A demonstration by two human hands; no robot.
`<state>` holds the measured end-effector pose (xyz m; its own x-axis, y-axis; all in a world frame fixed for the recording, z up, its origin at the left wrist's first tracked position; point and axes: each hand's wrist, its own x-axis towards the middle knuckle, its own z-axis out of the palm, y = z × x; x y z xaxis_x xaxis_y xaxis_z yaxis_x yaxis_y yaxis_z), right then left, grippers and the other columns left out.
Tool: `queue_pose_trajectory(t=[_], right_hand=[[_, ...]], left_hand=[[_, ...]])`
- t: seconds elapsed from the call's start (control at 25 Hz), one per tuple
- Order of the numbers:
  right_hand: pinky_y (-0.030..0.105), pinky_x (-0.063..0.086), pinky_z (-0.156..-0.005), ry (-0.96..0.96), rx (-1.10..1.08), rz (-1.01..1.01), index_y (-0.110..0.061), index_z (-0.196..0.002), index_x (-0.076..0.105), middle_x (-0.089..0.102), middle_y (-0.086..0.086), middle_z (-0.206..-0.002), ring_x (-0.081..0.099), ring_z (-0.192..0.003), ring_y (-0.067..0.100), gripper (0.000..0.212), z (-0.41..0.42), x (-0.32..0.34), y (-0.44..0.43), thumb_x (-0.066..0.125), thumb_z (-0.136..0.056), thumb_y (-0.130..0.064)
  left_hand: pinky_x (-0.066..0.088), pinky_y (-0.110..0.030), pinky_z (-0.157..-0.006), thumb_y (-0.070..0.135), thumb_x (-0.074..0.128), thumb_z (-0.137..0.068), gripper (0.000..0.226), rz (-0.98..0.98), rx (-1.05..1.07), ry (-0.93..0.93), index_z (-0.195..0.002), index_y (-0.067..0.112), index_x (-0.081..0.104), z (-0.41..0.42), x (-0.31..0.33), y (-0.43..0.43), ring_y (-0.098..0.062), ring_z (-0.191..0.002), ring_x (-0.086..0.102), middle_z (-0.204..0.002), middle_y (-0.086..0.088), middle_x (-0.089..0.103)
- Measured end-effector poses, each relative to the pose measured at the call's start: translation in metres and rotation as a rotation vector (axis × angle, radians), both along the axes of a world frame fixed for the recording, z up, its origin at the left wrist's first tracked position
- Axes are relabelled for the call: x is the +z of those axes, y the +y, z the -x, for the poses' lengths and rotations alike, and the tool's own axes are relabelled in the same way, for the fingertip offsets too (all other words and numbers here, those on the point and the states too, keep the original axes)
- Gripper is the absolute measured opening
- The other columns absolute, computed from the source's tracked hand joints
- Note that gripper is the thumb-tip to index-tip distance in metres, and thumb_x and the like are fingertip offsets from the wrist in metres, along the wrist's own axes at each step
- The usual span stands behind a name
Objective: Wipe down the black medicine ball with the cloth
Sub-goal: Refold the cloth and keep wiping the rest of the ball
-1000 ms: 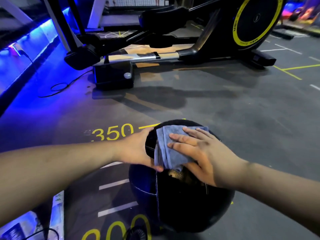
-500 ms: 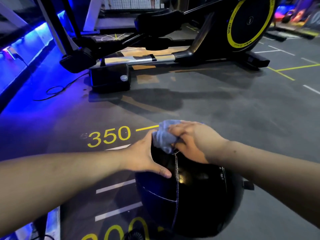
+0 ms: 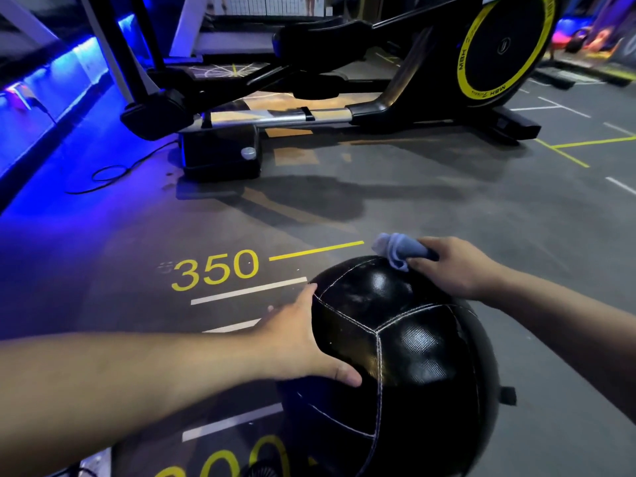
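Note:
The black medicine ball [image 3: 406, 352] with white stitched seams sits on the grey gym floor in the lower middle of the head view. My left hand [image 3: 296, 339] rests flat against the ball's left side, fingers straight and thumb lying across the front. My right hand [image 3: 451, 266] grips a bunched light blue cloth [image 3: 399, 249] at the ball's far top edge. The cloth's loose end touches the top of the ball. The underside and far side of the ball are hidden.
A black and yellow elliptical trainer [image 3: 378, 84] stands on the floor beyond the ball. A black cable [image 3: 110, 173] loops on the floor at left near a blue-lit wall. Yellow numbers 350 [image 3: 215, 270] and white lines mark the floor.
My right hand has slid the cloth from the ball's near top over to its far edge, bunching it up. The ball has turned, showing different seams. My left hand shifted lower on the ball's left side.

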<state>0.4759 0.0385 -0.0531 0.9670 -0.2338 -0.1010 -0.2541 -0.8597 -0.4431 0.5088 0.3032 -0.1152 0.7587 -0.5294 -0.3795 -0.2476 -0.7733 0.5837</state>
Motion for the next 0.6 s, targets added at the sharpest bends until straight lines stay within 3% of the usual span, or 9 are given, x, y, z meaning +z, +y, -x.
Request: queue_pose_trajectory(t=[0.08, 0.12, 0.2, 0.24, 0.32, 0.36, 0.4, 0.48, 0.6], right_hand=[[0.025, 0.041, -0.079, -0.17, 0.302, 0.154, -0.022, -0.102, 0.067, 0.071, -0.001, -0.103, 0.064, -0.102, 0.023, 0.019, 0.01, 0.009, 0.036, 0.063, -0.084, -0.025], [0.025, 0.043, -0.087, -0.226, 0.487, 0.218, -0.023, -0.106, 0.068, 0.07, -0.004, -0.11, 0.063, -0.107, 0.021, 0.025, 0.017, 0.009, 0.057, 0.062, -0.082, -0.027], [0.035, 0.04, -0.106, -0.216, 0.739, 0.361, -0.03, -0.116, 0.066, 0.064, -0.009, -0.127, 0.056, -0.122, 0.021, 0.04, 0.03, -0.002, 0.089, 0.052, -0.079, -0.036], [0.039, 0.037, -0.11, -0.158, 0.752, 0.381, -0.032, -0.122, 0.063, 0.061, -0.01, -0.133, 0.052, -0.127, 0.022, 0.047, 0.03, -0.004, 0.09, 0.046, -0.079, -0.039], [0.03, 0.039, -0.104, -0.143, 0.661, 0.266, -0.034, -0.12, 0.062, 0.062, -0.011, -0.13, 0.053, -0.124, 0.017, 0.039, 0.018, -0.003, 0.07, 0.047, -0.083, -0.036], [0.024, 0.042, -0.092, -0.136, 0.539, 0.194, -0.032, -0.111, 0.064, 0.067, -0.009, -0.121, 0.059, -0.115, 0.017, 0.028, 0.01, -0.002, 0.051, 0.053, -0.085, -0.032], [0.022, 0.04, -0.08, -0.116, 0.367, 0.165, -0.029, -0.102, 0.066, 0.07, -0.004, -0.11, 0.062, -0.106, 0.02, 0.018, 0.0, -0.001, 0.03, 0.057, -0.086, -0.029], [0.027, 0.04, -0.073, 0.04, 0.027, 0.148, -0.021, -0.099, 0.066, 0.071, 0.006, -0.101, 0.064, -0.101, 0.027, 0.016, -0.016, 0.001, -0.005, 0.058, -0.088, -0.03], [0.025, 0.04, -0.073, 0.039, 0.079, 0.188, -0.024, -0.097, 0.066, 0.07, -0.001, -0.096, 0.064, -0.099, 0.025, 0.014, -0.012, 0.002, 0.002, 0.059, -0.087, -0.03]], left_hand=[[0.037, -0.045, -0.111, 0.089, 0.07, -0.012, 0.148, 0.028, -0.019, -0.001, -0.141, 0.043, 0.015, -0.002, -0.002, -0.001, -0.022, -0.137, 0.041, -0.142, 0.012, 0.05], [0.039, -0.044, -0.11, 0.09, 0.07, -0.015, 0.131, 0.062, -0.042, 0.006, -0.132, 0.047, 0.031, -0.003, -0.003, -0.001, -0.017, -0.13, 0.049, -0.133, 0.016, 0.056], [0.043, -0.039, -0.106, 0.091, 0.069, -0.019, 0.099, 0.107, -0.084, 0.013, -0.108, 0.053, 0.052, -0.007, -0.006, 0.003, -0.006, -0.117, 0.057, -0.116, 0.023, 0.062], [0.045, -0.037, -0.105, 0.091, 0.07, -0.018, 0.099, 0.118, -0.082, 0.023, -0.108, 0.051, 0.054, -0.009, -0.007, 0.006, -0.004, -0.115, 0.057, -0.116, 0.025, 0.062], [0.044, -0.036, -0.106, 0.091, 0.07, -0.015, 0.121, 0.091, -0.05, 0.023, -0.125, 0.048, 0.044, -0.011, -0.008, 0.008, -0.008, -0.121, 0.055, -0.125, 0.023, 0.058], [0.042, -0.037, -0.107, 0.091, 0.069, -0.014, 0.136, 0.062, -0.046, 0.015, -0.136, 0.043, 0.033, -0.01, -0.005, 0.007, -0.012, -0.125, 0.052, -0.131, 0.019, 0.056], [0.039, -0.039, -0.11, 0.091, 0.068, -0.015, 0.148, 0.031, -0.051, 0.017, -0.144, 0.039, 0.02, -0.009, -0.002, 0.004, -0.015, -0.13, 0.049, -0.139, 0.014, 0.052], [0.031, -0.044, -0.115, 0.091, 0.067, -0.019, 0.154, -0.014, -0.076, 0.009, -0.15, 0.038, 0.005, -0.002, 0.006, -0.005, -0.02, -0.137, 0.042, -0.148, 0.007, 0.045], [0.024, -0.048, -0.117, 0.088, 0.067, -0.022, 0.152, -0.04, -0.092, -0.042, -0.151, 0.034, 0.006, 0.001, 0.011, -0.015, -0.025, -0.139, 0.038, -0.149, 0.005, 0.044]])
